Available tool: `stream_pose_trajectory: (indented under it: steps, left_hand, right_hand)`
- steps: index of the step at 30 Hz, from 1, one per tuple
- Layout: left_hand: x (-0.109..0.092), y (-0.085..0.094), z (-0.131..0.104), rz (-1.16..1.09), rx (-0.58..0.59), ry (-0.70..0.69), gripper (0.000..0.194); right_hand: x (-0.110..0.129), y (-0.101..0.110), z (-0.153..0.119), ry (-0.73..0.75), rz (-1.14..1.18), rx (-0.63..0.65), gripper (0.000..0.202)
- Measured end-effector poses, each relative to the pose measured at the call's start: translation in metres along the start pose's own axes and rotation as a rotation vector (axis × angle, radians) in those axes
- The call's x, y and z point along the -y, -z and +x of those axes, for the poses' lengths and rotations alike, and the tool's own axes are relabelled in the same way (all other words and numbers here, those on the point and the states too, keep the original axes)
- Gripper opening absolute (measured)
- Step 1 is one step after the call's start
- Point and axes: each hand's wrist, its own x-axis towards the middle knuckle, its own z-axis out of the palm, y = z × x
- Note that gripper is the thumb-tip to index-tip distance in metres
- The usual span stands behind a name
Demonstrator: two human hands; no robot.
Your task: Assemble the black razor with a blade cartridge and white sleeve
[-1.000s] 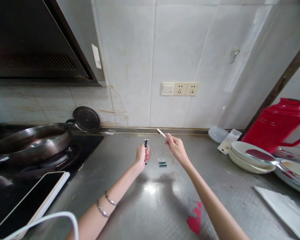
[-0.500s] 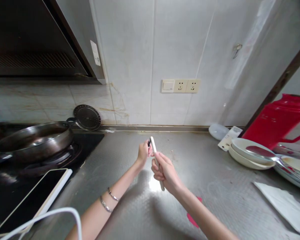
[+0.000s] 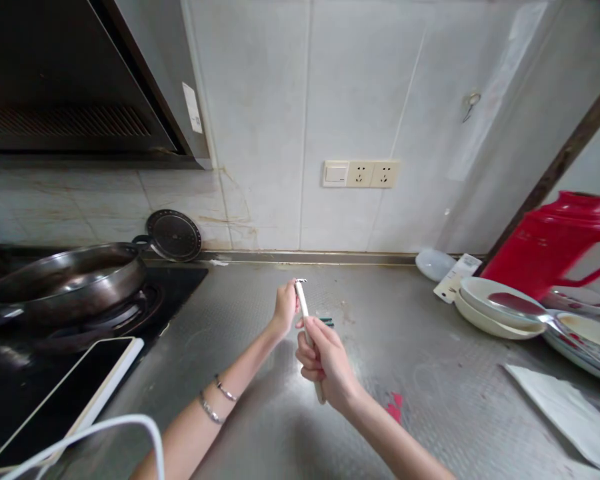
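A slim white stick-like tool (image 3: 303, 300) slants between my hands over the steel counter (image 3: 240, 293). My right hand (image 3: 323, 357) is wrapped round its lower part. My left hand (image 3: 286, 305) is closed at the tool's upper end, where a small dark and shiny piece shows; what exactly its fingers grip is too small to tell. Dark green strips (image 3: 327, 321) show just beyond my right hand. Red scraps (image 3: 395, 407) lie on the counter beside my right forearm.
On the left, a steel pan (image 3: 65, 280) sits on the black stove, with a phone (image 3: 65, 407) and white cable in front. Stacked dishes (image 3: 500, 320), a red jug (image 3: 555, 247) and a white cloth (image 3: 565, 413) are on the right. Wall sockets (image 3: 373, 174) are behind.
My right hand has moved slightly down and left, and the tool's top has shifted left to my left hand. The green strips now show, and more of the red scraps is uncovered.
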Motion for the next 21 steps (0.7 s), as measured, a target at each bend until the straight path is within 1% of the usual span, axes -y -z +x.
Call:
stream_pose_trajectory:
  steps: [3, 5, 8, 13, 15, 18, 21]
  left_hand:
    - [-0.0019, -0.0014, -0.0013, -0.009, 0.012, 0.001, 0.047]
    - [-0.0022, -0.0013, -0.0015, -0.036, 0.025, 0.004, 0.047]
    - [-0.0017, 0.0009, -0.0007, -0.059, 0.029, -0.018, 0.045]
    - [-0.003, 0.0003, -0.0036, -0.036, 0.082, -0.022, 0.045]
    - [-0.0047, -0.0008, -0.0049, -0.045, 0.075, -0.002, 0.044]
    - [-0.0065, -0.001, -0.0046, -0.065, 0.021, 0.008, 0.043]
    - [-0.0055, -0.0015, -0.0048, -0.055, 0.046, -0.006, 0.043]
  right_hand:
    - [-0.0007, -0.0025, 0.0002, 0.051, 0.019, -0.035, 0.035]
    - [-0.0029, -0.0037, 0.0, 0.026, 0.023, -0.057, 0.037]
    - [-0.0037, -0.0042, -0.0014, -0.024, 0.009, -0.042, 0.037]
    - [0.004, -0.0015, -0.0011, 0.093, 0.045, -0.094, 0.035]
    - [0.0012, -0.0007, -0.0026, 0.053, 0.049, -0.101, 0.036]
    - [-0.004, -0.0015, -0.0069, -0.024, 0.043, -0.076, 0.036]
    - [0.0008, -0.0031, -0.0076, 0.031, 0.062, -0.07, 0.035]
